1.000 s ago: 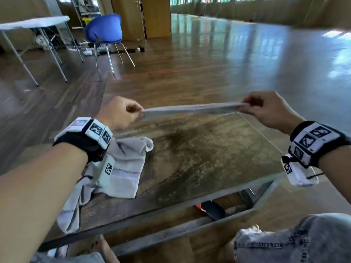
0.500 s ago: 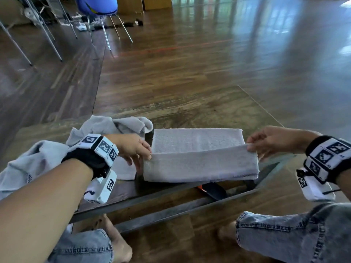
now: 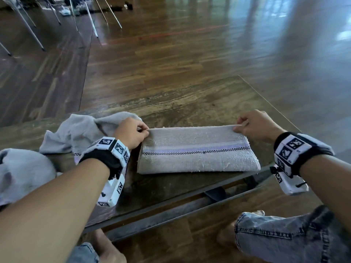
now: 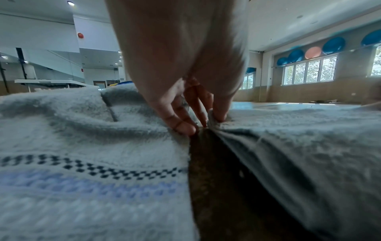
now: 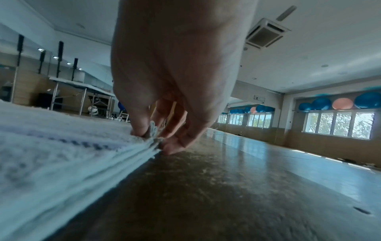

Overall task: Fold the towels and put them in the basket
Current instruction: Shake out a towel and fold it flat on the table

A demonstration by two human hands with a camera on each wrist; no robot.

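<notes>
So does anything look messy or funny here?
A little. The folded towel lies neat on the table, both hands pinching its far corners. But the other towels sit crumpled at the left, one near the table's edge. No basket is in view.

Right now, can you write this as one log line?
step: folding | left hand: pinches towel corner | right hand: pinches other corner | towel: on table

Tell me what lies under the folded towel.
The folded towel lies flat on the wooden table, with bare tabletop around it. Its own layers show stacked at the right edge. Whether anything else sits beneath it is hidden by the towel.
</notes>
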